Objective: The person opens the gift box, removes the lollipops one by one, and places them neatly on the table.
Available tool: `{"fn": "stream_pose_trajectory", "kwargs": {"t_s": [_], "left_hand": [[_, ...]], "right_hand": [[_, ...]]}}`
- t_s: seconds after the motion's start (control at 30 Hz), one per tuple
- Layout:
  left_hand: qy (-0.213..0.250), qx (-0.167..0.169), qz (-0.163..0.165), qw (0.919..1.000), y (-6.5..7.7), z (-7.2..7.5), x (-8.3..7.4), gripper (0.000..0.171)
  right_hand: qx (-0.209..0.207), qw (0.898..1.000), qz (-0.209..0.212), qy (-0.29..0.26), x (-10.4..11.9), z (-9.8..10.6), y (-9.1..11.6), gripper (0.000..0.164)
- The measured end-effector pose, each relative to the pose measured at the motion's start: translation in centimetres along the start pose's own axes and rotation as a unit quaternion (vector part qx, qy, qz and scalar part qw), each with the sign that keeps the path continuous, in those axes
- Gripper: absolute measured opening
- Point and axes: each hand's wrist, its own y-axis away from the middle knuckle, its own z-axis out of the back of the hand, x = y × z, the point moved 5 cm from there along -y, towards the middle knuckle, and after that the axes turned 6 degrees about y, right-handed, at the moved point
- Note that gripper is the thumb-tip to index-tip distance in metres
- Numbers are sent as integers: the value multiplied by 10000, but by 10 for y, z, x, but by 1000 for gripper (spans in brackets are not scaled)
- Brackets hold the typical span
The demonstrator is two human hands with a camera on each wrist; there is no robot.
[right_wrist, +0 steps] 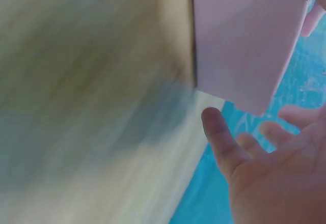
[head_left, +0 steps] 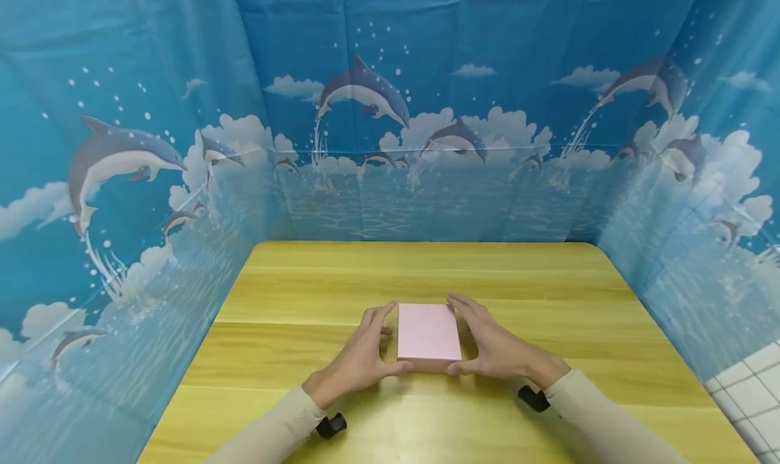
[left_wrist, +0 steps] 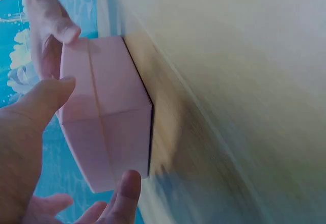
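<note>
A pink lidded box point(head_left: 429, 332) sits flat on the wooden table, with a thin seam point(left_wrist: 97, 91) running round its sides. At its left side is my left hand point(head_left: 365, 354), thumb by the front face and index fingertip close to the far left corner. My right hand point(head_left: 490, 342) flanks the right side, its thumb at the front right corner and its fingertips by the far right corner. In the right wrist view, the spread right fingers point(right_wrist: 220, 137) are apart from the box. The left fingers point(left_wrist: 127, 191) are also spread, the index tip overlapping the box's lower edge.
The yellow wood-grain table point(head_left: 426, 274) has rounded far corners. A blue curtain point(head_left: 426, 200) printed with dolphins and clouds hangs round the back and sides. White tiles point(head_left: 755, 389) show at the lower right. Black devices point(head_left: 331, 425) are strapped to both wrists.
</note>
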Motion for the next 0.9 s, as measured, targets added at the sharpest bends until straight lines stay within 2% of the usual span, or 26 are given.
{"fn": "stream_pose_trajectory", "kwargs": {"t_s": [0.17, 0.23, 0.3, 0.5, 0.9], "left_hand": [[774, 91, 519, 9956, -3, -5, 13, 135], [1014, 213, 587, 9929, -5, -9, 15, 136], [1062, 293, 575, 9922, -7, -12, 15, 133], [863, 242, 386, 9952, -13, -13, 12, 122], [188, 211, -44, 9996, -16, -10, 4, 117]], "right_hand": [[180, 9983, -166, -538, -3, -10, 1, 133], [196, 9969, -221, -726, -5, -12, 3, 133], [172, 9952, -349, -897, -8, -13, 4, 136], [194, 9908, -618, -1189, -15, -10, 1, 138], [224, 9884, -642, -1358, -14, -7, -1, 131]]}}
